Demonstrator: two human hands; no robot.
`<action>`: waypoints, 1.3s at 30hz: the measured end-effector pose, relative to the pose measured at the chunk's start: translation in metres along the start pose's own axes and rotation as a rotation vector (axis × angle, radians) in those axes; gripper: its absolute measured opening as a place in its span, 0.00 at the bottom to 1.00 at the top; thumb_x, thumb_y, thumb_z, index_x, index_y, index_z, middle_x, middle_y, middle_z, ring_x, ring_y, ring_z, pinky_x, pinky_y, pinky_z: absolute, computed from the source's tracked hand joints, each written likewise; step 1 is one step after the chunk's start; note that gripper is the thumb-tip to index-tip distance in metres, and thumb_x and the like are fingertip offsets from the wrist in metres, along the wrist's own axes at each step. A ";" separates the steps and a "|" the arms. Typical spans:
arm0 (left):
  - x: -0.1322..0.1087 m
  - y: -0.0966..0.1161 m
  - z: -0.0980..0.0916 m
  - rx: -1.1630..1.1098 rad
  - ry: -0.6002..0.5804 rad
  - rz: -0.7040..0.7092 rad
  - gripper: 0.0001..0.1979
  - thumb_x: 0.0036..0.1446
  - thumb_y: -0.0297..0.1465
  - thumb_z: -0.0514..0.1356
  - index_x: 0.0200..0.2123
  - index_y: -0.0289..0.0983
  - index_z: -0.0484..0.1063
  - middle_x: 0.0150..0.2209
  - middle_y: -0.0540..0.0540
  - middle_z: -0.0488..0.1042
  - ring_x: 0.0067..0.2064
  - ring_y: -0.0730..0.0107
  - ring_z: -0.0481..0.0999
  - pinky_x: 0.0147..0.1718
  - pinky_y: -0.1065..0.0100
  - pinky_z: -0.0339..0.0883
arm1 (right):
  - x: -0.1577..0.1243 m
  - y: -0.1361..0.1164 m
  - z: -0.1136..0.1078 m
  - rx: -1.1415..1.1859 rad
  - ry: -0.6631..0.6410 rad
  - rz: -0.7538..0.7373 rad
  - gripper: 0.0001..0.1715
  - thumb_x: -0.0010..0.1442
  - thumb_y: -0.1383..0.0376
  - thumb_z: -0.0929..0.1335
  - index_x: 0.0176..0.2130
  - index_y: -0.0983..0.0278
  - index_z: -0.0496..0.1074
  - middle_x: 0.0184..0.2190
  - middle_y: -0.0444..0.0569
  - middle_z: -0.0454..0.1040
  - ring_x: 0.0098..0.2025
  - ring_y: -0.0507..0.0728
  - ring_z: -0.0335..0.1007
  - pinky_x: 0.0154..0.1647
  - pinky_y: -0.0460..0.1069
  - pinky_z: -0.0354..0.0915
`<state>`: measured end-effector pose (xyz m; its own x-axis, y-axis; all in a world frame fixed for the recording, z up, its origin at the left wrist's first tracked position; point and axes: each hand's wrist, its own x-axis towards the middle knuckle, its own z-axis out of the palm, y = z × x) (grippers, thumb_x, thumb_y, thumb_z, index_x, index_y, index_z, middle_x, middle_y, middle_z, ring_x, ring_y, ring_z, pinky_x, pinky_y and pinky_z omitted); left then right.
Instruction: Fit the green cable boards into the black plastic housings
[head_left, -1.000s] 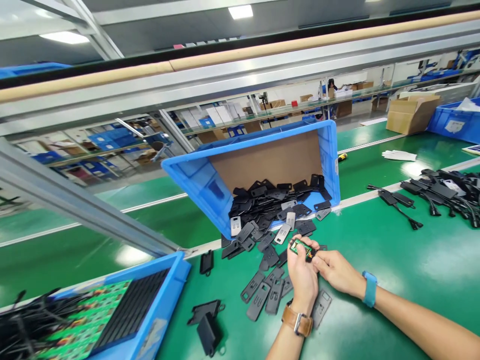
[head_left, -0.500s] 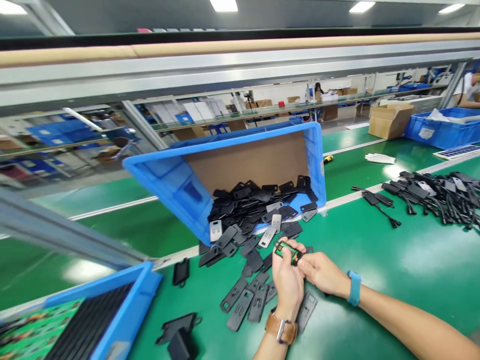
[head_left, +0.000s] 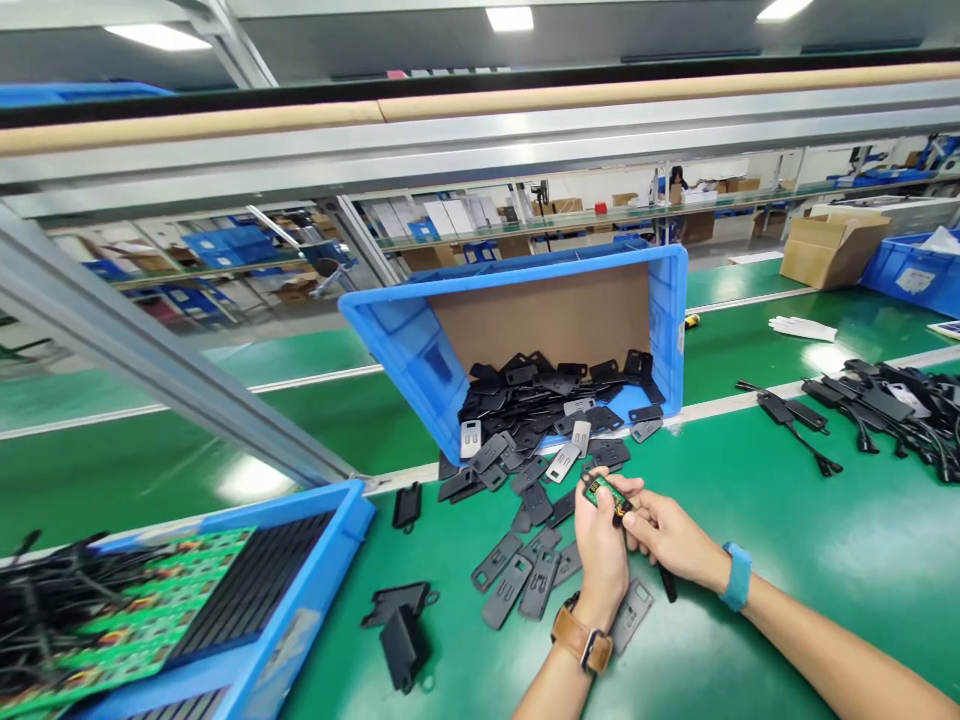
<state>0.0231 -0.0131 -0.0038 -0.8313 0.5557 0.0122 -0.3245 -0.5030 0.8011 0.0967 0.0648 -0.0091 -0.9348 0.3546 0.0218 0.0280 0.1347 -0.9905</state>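
Note:
My left hand, with a brown watch strap at the wrist, is closed round a small green circuit board seated in a black plastic piece. My right hand, with a blue band on the wrist, pinches the same board from the right, and a thin black cable hangs below it. Both hands hover over a scatter of flat black plastic shells on the green table. These shells spill from a blue crate tipped on its side just beyond the hands.
A second blue crate at the lower left holds green circuit boards, black trays and cables. A heap of black cabled parts lies at the right. White gloves, a cardboard box and another blue bin stand further right. A metal rail slants across the left.
My hands have kept hold of the green board throughout. A thin black cable now hangs below my right hand. The view has swung right and then back to the left.

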 end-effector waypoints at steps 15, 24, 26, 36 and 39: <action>-0.002 -0.003 -0.001 -0.007 -0.019 -0.135 0.23 0.53 0.44 0.67 0.46 0.38 0.67 0.40 0.39 0.79 0.28 0.67 0.76 0.26 0.68 0.66 | 0.001 0.015 0.001 -0.067 0.061 -0.048 0.33 0.68 0.53 0.61 0.66 0.65 0.56 0.24 0.42 0.66 0.23 0.52 0.61 0.24 0.46 0.62; 0.010 0.005 -0.009 -0.218 0.157 -0.084 0.15 0.53 0.36 0.66 0.40 0.37 0.67 0.31 0.47 0.75 0.35 0.64 0.77 0.36 0.63 0.69 | 0.010 0.019 -0.027 -0.261 0.222 -0.147 0.25 0.68 0.48 0.60 0.43 0.65 0.72 0.36 0.50 0.74 0.36 0.56 0.69 0.38 0.50 0.66; 0.015 0.006 -0.014 -0.244 0.219 -0.076 0.13 0.53 0.32 0.65 0.39 0.37 0.66 0.28 0.50 0.73 0.29 0.68 0.74 0.30 0.66 0.67 | 0.018 0.030 -0.040 -0.337 0.319 -0.152 0.25 0.67 0.48 0.61 0.47 0.65 0.70 0.38 0.52 0.75 0.38 0.58 0.70 0.40 0.51 0.67; 0.020 0.007 -0.022 -0.403 0.180 -0.213 0.12 0.59 0.37 0.59 0.41 0.35 0.67 0.28 0.47 0.72 0.27 0.67 0.72 0.26 0.67 0.66 | 0.074 0.036 -0.031 -0.572 0.283 -0.349 0.23 0.62 0.64 0.65 0.57 0.64 0.69 0.56 0.57 0.69 0.55 0.63 0.64 0.58 0.61 0.61; 0.021 0.007 -0.023 -0.425 0.164 -0.231 0.15 0.63 0.41 0.55 0.44 0.34 0.67 0.28 0.46 0.72 0.27 0.66 0.72 0.26 0.67 0.65 | 0.081 0.031 -0.025 -0.646 0.219 -0.410 0.20 0.62 0.67 0.64 0.53 0.61 0.73 0.53 0.54 0.72 0.57 0.64 0.60 0.61 0.61 0.58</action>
<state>-0.0074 -0.0202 -0.0113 -0.7648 0.5904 -0.2577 -0.6349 -0.6230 0.4569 0.0308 0.1213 -0.0349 -0.8261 0.3250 0.4603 -0.0410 0.7801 -0.6243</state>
